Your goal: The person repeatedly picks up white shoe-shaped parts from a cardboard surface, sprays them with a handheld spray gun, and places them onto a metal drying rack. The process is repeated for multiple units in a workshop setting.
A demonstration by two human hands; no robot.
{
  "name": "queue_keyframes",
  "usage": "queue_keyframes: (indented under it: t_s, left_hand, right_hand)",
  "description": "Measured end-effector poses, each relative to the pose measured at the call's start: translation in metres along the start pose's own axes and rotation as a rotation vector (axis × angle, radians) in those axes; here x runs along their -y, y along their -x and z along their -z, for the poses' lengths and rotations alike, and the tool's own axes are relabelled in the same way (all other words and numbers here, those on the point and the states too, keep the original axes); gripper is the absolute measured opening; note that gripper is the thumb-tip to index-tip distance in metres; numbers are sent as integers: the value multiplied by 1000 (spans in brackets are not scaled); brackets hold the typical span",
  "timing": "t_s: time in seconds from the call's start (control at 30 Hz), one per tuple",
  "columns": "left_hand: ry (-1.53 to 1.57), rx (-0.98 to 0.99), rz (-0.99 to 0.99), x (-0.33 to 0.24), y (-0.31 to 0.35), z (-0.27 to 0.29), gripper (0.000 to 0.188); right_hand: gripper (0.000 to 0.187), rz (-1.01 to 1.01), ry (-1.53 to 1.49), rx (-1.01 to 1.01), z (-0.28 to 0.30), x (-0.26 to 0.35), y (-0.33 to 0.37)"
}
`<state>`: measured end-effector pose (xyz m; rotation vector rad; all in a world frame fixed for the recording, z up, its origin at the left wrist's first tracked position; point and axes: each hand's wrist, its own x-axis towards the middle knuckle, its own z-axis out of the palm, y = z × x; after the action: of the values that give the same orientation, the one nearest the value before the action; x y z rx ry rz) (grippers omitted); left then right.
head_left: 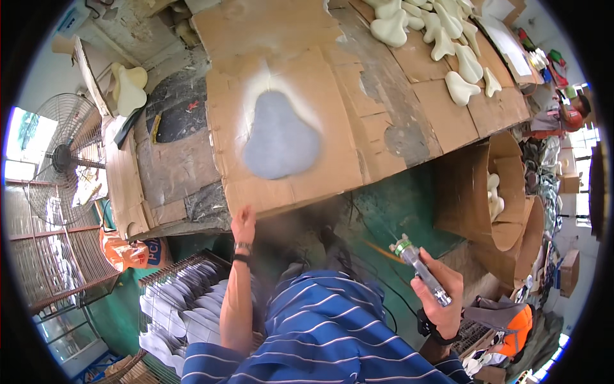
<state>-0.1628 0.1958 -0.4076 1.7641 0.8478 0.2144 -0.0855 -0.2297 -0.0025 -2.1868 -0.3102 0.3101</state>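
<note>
My right hand [440, 296] is wrapped round a spray gun [419, 269] with a metal body and a green-ringed head, held out over the floor to the right of my body. My left hand [244, 225] is at the front edge of the cardboard-covered table [307, 192], its fingers curled together; whether anything is in them is hidden. Beyond it, a grey, saddle-shaped piece [281, 139] lies flat on the cardboard, narrow end away from me. Pale overspray rings its upper part. Neither hand touches this piece.
Cream saddle-shaped pieces [462, 88] lie at the table's far right. A wire rack [185, 264] of grey pieces stands at lower left, near a fan [62, 157]. Cardboard boxes [467, 198] stand at right; a hose [393, 291] hangs by my legs. Another person [563, 118] is far right.
</note>
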Motion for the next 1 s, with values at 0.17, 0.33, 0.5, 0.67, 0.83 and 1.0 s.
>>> queue_keyframes:
  t_s: [0.17,0.33,0.5,0.67,0.83,1.0]
  left_hand:
    - [-309,-285,-169,-50,-81,-52,25]
    - [-620,-326,-27,-81,-99,-78,32]
    - [-734,-249,-50,-102,-105,-70,31]
    - [-631,-350,-106,-125,-97,-82,34]
    - [-87,-450,90,-59,-113,-85,36]
    - [878,-362,451,-60,-118,-92,31]
  right_hand:
    - [56,6,4,21,6,-4,-10]
    - [60,20,-20,38,9,-15,-18]
    - [54,27,-62,65,2,-23,-34]
    - [54,71,-95,95,-4,-22,-51]
    - [63,130,-134,219,0,-18,-61]
    - [65,146,-73,191,4,-12,-68]
